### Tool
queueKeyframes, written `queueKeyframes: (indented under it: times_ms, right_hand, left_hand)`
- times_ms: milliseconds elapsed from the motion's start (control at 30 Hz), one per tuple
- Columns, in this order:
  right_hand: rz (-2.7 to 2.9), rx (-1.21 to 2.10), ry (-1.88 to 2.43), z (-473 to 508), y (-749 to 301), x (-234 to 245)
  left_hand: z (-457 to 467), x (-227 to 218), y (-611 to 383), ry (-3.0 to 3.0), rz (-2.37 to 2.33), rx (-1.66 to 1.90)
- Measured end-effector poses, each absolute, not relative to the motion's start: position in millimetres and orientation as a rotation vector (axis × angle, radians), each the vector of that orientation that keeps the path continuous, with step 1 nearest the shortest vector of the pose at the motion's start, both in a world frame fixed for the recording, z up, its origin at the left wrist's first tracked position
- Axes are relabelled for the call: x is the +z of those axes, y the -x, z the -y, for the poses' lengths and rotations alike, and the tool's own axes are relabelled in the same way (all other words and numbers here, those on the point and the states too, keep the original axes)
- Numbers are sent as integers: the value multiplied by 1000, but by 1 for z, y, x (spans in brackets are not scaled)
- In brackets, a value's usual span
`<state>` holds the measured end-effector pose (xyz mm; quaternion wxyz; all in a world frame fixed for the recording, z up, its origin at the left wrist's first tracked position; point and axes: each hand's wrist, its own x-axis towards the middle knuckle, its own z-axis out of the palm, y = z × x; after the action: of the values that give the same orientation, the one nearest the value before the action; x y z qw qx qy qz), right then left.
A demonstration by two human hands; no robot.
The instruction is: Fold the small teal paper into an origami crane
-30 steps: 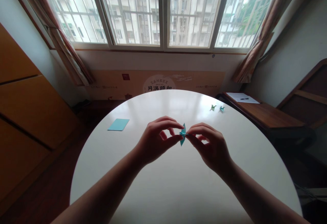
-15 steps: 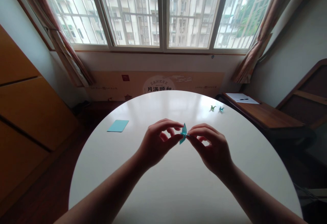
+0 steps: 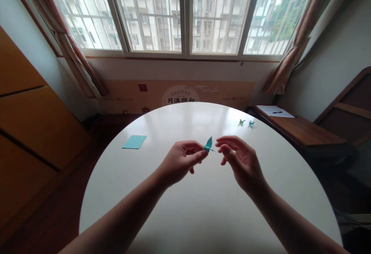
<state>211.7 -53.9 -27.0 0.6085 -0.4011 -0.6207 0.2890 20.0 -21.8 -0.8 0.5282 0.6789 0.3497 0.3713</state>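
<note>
Between the thumb and fingers of my left hand (image 3: 185, 157) is a small teal origami crane (image 3: 208, 145), pinched at its left side with one wing pointing up. My right hand (image 3: 239, 157) is just to the right of the crane, apart from it, its fingers loosely curled and spread with nothing between them. Both hands are above the middle of the white round table (image 3: 191, 215). Part of the crane is hidden behind my left fingers.
A stack or sheet of square teal paper (image 3: 135, 142) lies on the table at the left. Two small folded cranes, a green one (image 3: 241, 122) and a blue one (image 3: 251, 123), stand at the back right. Beyond the table's right edge, a wooden surface (image 3: 307, 128) holds white paper (image 3: 274, 111) and a pen (image 3: 277, 112).
My right hand has let go of the crane and drawn back slightly to the right, its fingers opening. The crane has turned in my left hand, which now pinches its side.
</note>
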Motion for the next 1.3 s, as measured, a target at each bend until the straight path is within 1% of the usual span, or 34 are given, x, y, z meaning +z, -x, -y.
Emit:
queueKeyframes:
  times_ms: [100, 233, 500, 900, 1300]
  right_hand:
    - [1346, 1006, 964, 47, -214, -29]
    - [1271, 1199, 962, 43, -213, -29]
    - [1281, 1269, 969, 45, -211, -28]
    - [1136, 1241, 978, 46, -207, -30]
    - [1061, 1351, 989, 48, -205, -28]
  left_hand:
    - [21, 0, -19, -1637, -826, 804]
    - [20, 0, -18, -1637, -847, 720]
    - [17, -1, -16, -1641, -869, 668]
    - [16, -2, -18, -1599, -912, 706]
    - [16, -2, -18, -1564, -922, 710]
